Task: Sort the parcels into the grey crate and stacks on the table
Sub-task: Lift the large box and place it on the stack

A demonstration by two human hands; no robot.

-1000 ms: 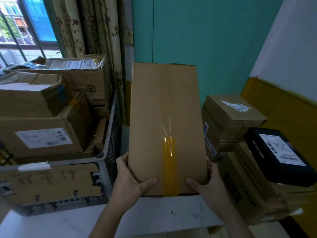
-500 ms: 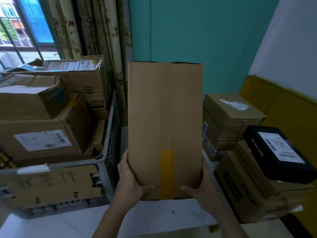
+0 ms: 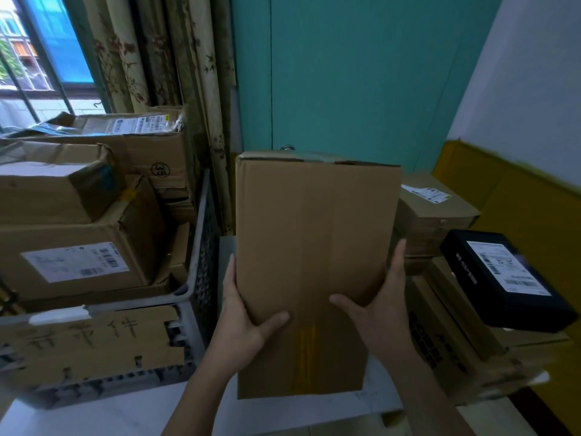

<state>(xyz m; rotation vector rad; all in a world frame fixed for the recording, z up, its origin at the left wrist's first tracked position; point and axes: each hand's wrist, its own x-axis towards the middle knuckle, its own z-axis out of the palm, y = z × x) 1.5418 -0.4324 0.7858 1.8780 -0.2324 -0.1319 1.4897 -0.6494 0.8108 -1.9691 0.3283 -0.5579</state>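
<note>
Head view: the large cardboard parcel [image 3: 314, 247] stood on end at centre, over the white tabletop [image 3: 94, 416], between the grey crate [image 3: 204, 262] on the left and the stacked boxes [image 3: 434, 221] on the right. Whether its lower edge rested on the tabletop could not be told. The left hand [image 3: 242, 322] gripped the parcel's left edge, thumb across the front face, fingers along the side. The right hand [image 3: 380, 313] gripped the right edge likewise. The crate held several labelled cartons [image 3: 78, 247], piled above its rim. A black box [image 3: 503, 278] with a white label lay atop the right-hand stack.
</note>
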